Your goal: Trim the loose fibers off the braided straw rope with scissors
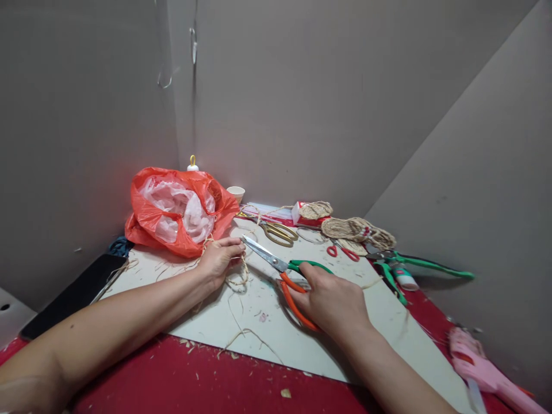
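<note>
My left hand (221, 260) pinches a thin braided straw cord (245, 270), which hangs in a loop below the fingers over the white board (207, 322). In my right hand (334, 296) is a pair of scissors (280, 264) with one green and one orange handle. Their blades point left, and the tips lie beside my left fingertips, close to the cord. Whether the blades touch the cord I cannot tell. Loose straw strands (245, 332) lie on the board below.
An orange plastic bag (142, 224) stands back left, near a dark flat object (73, 293). Behind are gold-handled scissors (280, 233), red-handled scissors (342, 251), woven straw soles (345, 229) and a paper cup (236, 193). Green-handled pliers (431, 263) and a pink glue gun (478, 362) lie right.
</note>
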The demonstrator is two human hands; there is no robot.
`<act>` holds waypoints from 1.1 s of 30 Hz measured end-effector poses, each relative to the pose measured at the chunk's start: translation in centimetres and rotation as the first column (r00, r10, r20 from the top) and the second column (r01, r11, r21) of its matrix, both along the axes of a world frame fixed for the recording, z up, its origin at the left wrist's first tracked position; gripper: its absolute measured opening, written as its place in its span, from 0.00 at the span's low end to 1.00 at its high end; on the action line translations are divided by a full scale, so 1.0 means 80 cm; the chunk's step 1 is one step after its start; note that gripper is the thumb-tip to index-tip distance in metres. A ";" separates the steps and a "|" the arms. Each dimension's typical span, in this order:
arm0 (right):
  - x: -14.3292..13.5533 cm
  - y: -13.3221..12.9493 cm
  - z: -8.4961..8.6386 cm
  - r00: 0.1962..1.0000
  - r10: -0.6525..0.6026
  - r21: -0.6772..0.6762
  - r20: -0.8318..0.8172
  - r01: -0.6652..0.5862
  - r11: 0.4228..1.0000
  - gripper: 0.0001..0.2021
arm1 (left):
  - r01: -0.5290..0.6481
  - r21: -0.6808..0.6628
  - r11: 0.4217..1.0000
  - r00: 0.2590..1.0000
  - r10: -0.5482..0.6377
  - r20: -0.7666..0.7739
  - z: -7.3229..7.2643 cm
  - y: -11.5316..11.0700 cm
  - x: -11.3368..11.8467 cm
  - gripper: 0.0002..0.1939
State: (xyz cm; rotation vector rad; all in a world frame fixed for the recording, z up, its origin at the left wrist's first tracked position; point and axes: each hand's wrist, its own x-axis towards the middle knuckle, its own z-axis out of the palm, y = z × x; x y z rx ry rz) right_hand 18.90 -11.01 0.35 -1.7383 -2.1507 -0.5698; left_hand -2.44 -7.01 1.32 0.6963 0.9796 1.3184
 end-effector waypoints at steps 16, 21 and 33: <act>-0.006 -0.003 0.006 0.998 -0.050 -0.064 -0.042 0.048 0.997 0.19 | -0.033 0.025 0.999 0.998 0.034 -0.046 -0.002 0.001 0.000 0.10; -0.001 0.000 0.002 0.989 -0.039 -0.094 -0.143 0.026 0.995 0.19 | -0.023 0.034 0.999 0.999 0.025 -0.043 -0.004 0.002 0.000 0.10; -0.005 0.004 0.001 0.129 -0.066 -0.118 -0.989 -0.445 0.888 0.16 | 0.232 0.087 0.969 0.972 -0.228 -0.061 0.013 -0.027 0.016 0.10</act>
